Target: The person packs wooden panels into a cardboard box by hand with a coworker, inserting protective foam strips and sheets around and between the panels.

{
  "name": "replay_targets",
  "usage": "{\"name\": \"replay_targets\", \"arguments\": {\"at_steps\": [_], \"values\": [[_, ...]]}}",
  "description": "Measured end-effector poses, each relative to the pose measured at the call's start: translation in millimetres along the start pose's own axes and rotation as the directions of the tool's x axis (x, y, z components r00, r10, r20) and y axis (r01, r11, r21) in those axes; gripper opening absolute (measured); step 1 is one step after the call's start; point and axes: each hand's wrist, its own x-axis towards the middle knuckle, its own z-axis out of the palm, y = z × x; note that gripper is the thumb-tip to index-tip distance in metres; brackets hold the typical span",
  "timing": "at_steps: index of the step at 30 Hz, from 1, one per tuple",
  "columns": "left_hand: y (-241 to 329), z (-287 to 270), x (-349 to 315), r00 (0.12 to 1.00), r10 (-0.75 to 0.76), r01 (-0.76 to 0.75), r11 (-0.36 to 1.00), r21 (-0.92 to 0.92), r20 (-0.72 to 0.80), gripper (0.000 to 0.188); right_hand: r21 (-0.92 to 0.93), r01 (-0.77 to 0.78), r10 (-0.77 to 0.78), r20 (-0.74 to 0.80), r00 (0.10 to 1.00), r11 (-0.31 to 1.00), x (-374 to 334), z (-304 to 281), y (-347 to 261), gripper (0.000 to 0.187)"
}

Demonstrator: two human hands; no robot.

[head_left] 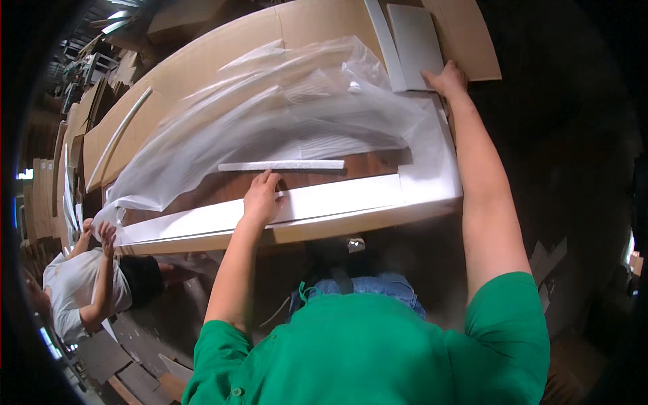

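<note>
In front of me lies a long open carton [351, 219] with a dark brown wood panel [307, 177] inside. Wrinkled translucent wrapping film [270, 128] covers the panel's far part. My left hand [262, 197] lies on a long white foam board [344, 194] along the near side, thumb apart from the fingers. Its fingertips reach close to a thin white foam strip [282, 165] on the panel; contact is unclear. At the far right corner my right hand [448, 81] grips the lower right edge of a pale foam slab [413, 44], thumb on its face.
At the left end a co-worker [88, 283] in a light shirt has both hands at the film. Big cardboard flaps [324, 23] spread along the far side, with a thin curved pale strip [120, 135]. Stacked cardboard [44, 196] stands at far left; scraps lie on the floor.
</note>
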Motion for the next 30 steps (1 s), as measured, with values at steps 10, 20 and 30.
{"name": "replay_targets", "arguments": {"at_steps": [10,20,30], "values": [[18.1,-16.6,2.8,0.983,-0.074,0.034,0.972,0.233,0.167,0.023,0.391,-0.136,0.078,0.16,0.984,0.91,-23.6,-6.3,21.3,0.072],[171.8,3.9,87.6,0.782,0.584,-0.596,0.803,0.013,-0.22,0.044,0.147,-0.102,0.109,-0.037,0.993,0.984,-18.8,22.0,17.5,0.077],[113.7,-9.7,153.8,0.834,0.441,-0.412,0.897,0.159,-0.331,0.012,0.739,-0.181,0.05,0.196,0.979,0.649,-80.5,-18.5,33.5,0.048]]}}
